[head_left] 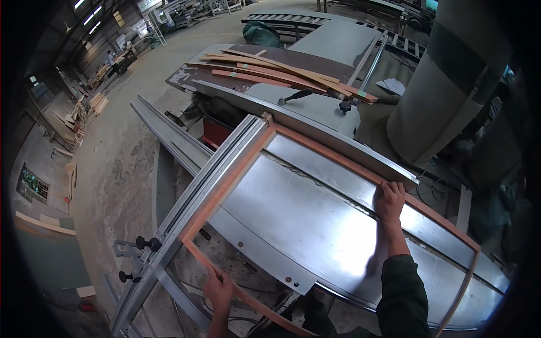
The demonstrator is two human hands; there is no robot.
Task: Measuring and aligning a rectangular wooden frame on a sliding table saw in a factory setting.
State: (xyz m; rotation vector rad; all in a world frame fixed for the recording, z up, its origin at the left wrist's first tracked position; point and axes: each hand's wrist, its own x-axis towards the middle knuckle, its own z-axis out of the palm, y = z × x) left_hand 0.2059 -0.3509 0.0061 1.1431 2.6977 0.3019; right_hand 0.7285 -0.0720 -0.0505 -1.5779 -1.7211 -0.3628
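Note:
A large rectangular frame of thin reddish-brown wood [248, 162] lies across the shiny metal top of a panel saw [304, 197]. One side of it runs along a slotted aluminium fence [205, 183] at the left, with a far side near a long metal rip fence [338, 141]. My left hand [218, 286] pinches the frame's near side close to the left corner. On the far side, the fingers of my right hand [391, 201] curl over the wood. The near side passes beyond the table edge, and its lower part leaves the picture.
Long wooden strips [282, 70] are piled on a brown board behind the rip fence. Black clamp knobs [147, 243] stick out from the aluminium fence. A thick grey column [439, 96] stands at the right. Beyond the saw is a roller conveyor [282, 19]; a distant person [110, 56] is at far left.

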